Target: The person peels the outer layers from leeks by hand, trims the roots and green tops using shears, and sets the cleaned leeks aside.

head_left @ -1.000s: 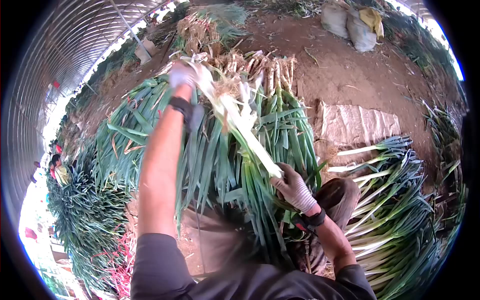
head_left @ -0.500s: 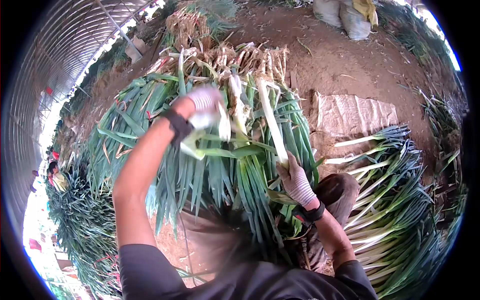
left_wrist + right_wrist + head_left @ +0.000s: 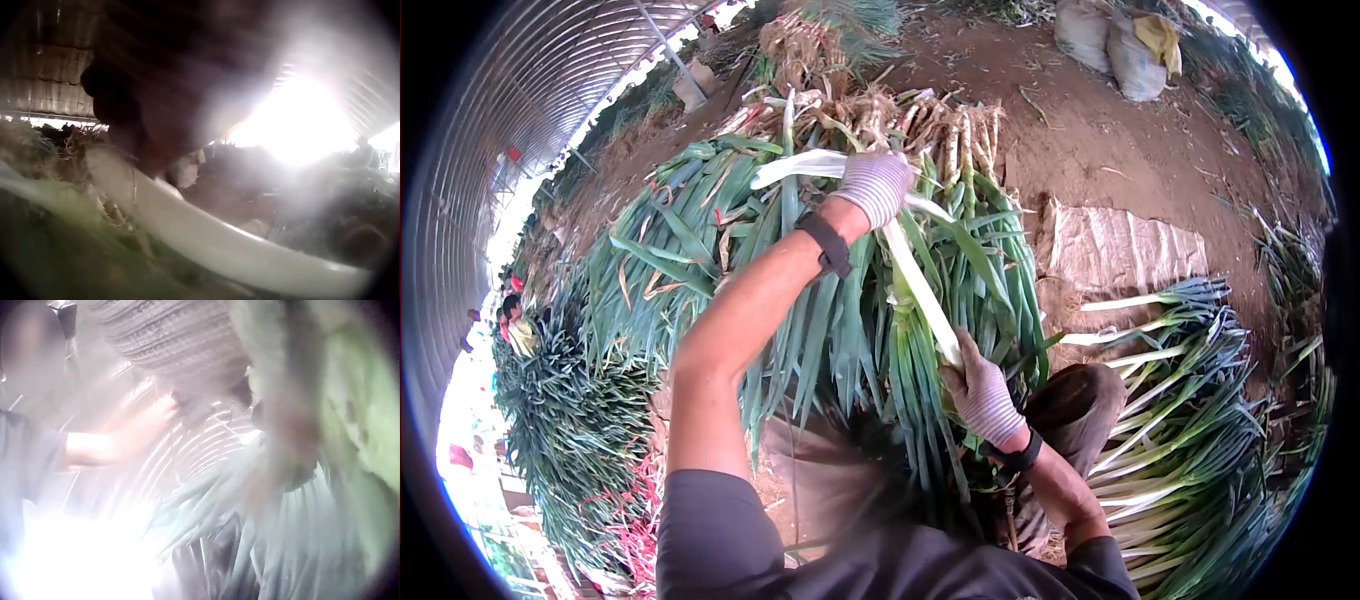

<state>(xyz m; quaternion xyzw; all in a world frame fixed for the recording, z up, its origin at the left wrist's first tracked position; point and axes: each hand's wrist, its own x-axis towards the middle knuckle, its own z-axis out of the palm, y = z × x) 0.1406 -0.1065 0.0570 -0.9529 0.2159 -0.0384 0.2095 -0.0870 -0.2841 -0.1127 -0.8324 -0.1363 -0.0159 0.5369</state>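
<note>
A long leek with a white stalk (image 3: 918,290) slants across the middle of the head view. My gloved right hand (image 3: 985,398) grips it low on the stalk, its green leaves hanging below. At the upper end my gloved left hand (image 3: 876,187) is curled round the stalk, with a loose white strip (image 3: 800,168) sticking out to the left of it. The left wrist view shows the pale stalk (image 3: 231,250) under the dark, blurred hand (image 3: 169,81). In the right wrist view the ribbed glove (image 3: 181,344) is close to blurred green leaves (image 3: 365,425).
Under the hands lies a heap of untrimmed leeks (image 3: 820,320), roots away from me. Cleaned leeks (image 3: 1170,430) lie in a row at the right, below a flat sack (image 3: 1122,243). Full sacks (image 3: 1135,60) stand at the back; another leek pile (image 3: 575,430) is at the left.
My left hand has moved from the upper left, down and then back up to the right, onto the leek's upper end. My right hand has stayed on the lower stalk.
</note>
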